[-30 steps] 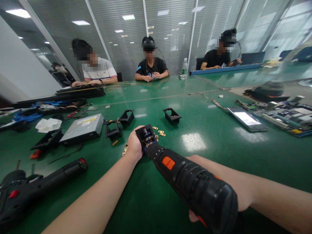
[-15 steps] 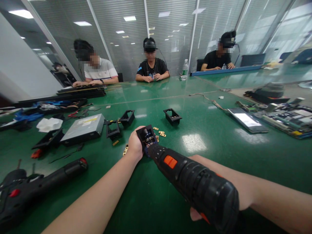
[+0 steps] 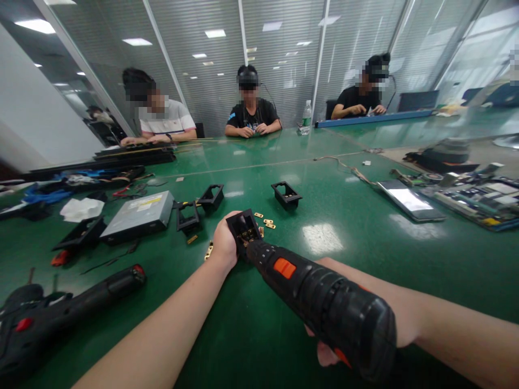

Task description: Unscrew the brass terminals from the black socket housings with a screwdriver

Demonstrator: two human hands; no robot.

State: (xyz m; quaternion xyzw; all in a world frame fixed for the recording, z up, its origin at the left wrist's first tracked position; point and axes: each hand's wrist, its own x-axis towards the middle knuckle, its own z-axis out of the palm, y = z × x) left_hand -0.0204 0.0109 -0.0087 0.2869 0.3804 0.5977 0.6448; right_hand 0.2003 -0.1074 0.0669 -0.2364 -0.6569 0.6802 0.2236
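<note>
My left hand (image 3: 225,242) is closed around the side of a black plastic housing (image 3: 237,221), its open face tilted up toward me. Small brass-coloured parts show inside it. My right hand (image 3: 324,348) grips a black cordless screwdriver (image 3: 320,302) with orange switches, and the tool hides much of that hand. The screwdriver's nose reaches into or against the housing's near right edge; its tip is hidden from me. Several small brass plates (image 3: 268,223) lie just beyond the housing, and more brass plates (image 3: 208,250) are beside my left wrist.
Black frames (image 3: 211,197), (image 3: 286,195) stand farther back on the green table (image 3: 275,167). To the left are a grey disc drive (image 3: 140,213) and a black power tool (image 3: 73,302). A phone (image 3: 409,200) and circuit boards (image 3: 482,197) lie right. Three people sit opposite.
Both hands, the housing and the screwdriver stay almost in place. A bluish glow inside the housing has gone dark. The fingers under the screwdriver's handle have shifted slightly.
</note>
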